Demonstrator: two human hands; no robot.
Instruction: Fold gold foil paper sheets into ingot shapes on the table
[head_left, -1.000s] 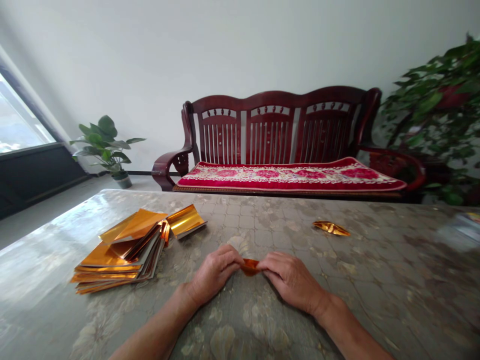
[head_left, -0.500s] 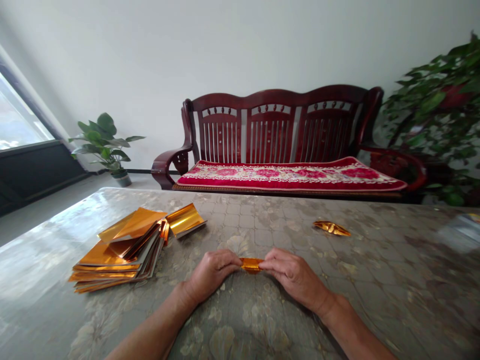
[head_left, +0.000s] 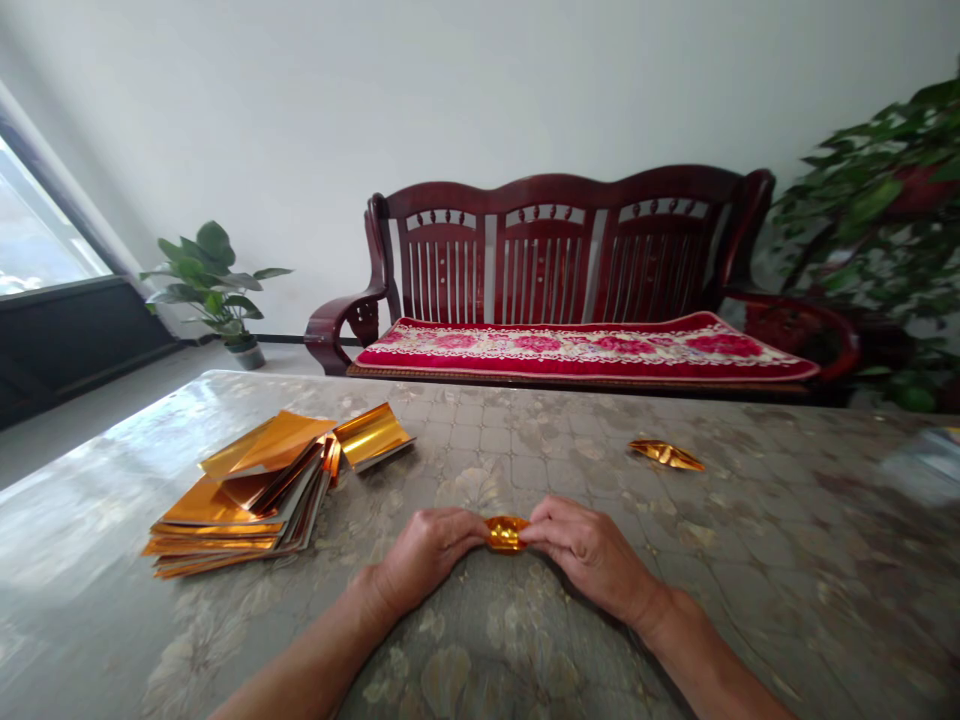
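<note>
Between my two hands is a small folded piece of gold foil paper (head_left: 506, 534), rounded in the middle. My left hand (head_left: 433, 550) pinches its left end, and my right hand (head_left: 583, 545) pinches the right end. The fingertips hide both ends of the fold. Farther back on the right lies a folded gold paper boat shape (head_left: 666, 455) with pointed ends, apart from my hands. To the left sits an uneven stack of gold foil paper sheets (head_left: 217, 520). One curled gold sheet (head_left: 373, 436) rests at the stack's right side.
The table (head_left: 465, 650) has a patterned, glossy cover. A clear plastic item (head_left: 926, 465) lies at its right edge. Behind the table stands a dark red wooden bench (head_left: 540, 255) with a red floral cushion (head_left: 585, 348). Potted plants (head_left: 214, 285) flank the bench.
The folded foil paper between my hands has opened out from a flat strip into a rounder, hollow-looking shape. Both hands keep their pinch in nearly the same place.
</note>
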